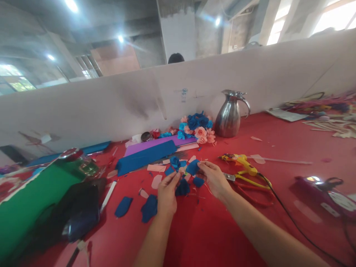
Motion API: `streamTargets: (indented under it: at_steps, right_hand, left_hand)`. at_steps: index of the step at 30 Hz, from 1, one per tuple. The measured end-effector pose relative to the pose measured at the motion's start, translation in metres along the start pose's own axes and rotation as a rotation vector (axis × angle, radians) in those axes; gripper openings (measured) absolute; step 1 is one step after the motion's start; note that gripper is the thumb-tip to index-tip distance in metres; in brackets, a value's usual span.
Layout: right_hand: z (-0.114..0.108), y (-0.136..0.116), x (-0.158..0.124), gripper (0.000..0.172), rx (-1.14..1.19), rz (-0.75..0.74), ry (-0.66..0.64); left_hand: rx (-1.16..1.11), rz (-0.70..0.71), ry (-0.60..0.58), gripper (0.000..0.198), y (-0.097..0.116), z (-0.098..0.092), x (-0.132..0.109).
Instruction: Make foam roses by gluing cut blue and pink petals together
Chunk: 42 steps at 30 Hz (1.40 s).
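Note:
My left hand (167, 191) is closed in a pinch on a small blue paper flower (175, 162) held above the red table (222, 230). My right hand (214, 178) pinches a blue paper petal (192, 167) right beside the flower. More blue petals (198, 181) and a dark blue piece (183, 188) lie under and between the hands. Cut blue pieces (149, 207) rest to the left of my left wrist.
A yellow glue gun (241, 162) with a black cord and red-handled scissors (247, 185) lie right of my right hand. A steel jug (229, 115), a bunch of paper flowers (198, 128), blue and purple sheets (147, 155), and a green roll (30, 200) surround the area. A white partition stands behind.

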State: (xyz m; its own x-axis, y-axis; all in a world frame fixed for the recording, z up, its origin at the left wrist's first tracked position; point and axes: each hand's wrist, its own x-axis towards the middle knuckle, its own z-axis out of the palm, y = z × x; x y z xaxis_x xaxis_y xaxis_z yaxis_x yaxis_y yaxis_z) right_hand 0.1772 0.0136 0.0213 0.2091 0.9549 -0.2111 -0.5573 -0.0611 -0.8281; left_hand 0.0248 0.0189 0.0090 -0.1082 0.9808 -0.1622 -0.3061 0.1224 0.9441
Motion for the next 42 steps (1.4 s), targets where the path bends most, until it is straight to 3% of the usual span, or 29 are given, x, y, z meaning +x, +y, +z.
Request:
streamTargets:
  at_steps: [15,28,42]
  right_hand:
    - [0.002,-0.002,-0.005,0.036,-0.088,-0.025,-0.028]
    - [0.011,0.001,-0.016,0.032,-0.229,-0.159,-0.006]
    - [0.015,-0.001,-0.023,0.033,-0.217,-0.184,-0.050]
  left_hand:
    - [0.099,0.018,0.047,0.021,0.000,0.008,-0.008]
    - [0.290,0.149,0.047,0.021,-0.006,0.009,-0.011]
    - [0.275,0.131,0.057,0.024,-0.011,0.008,-0.009]
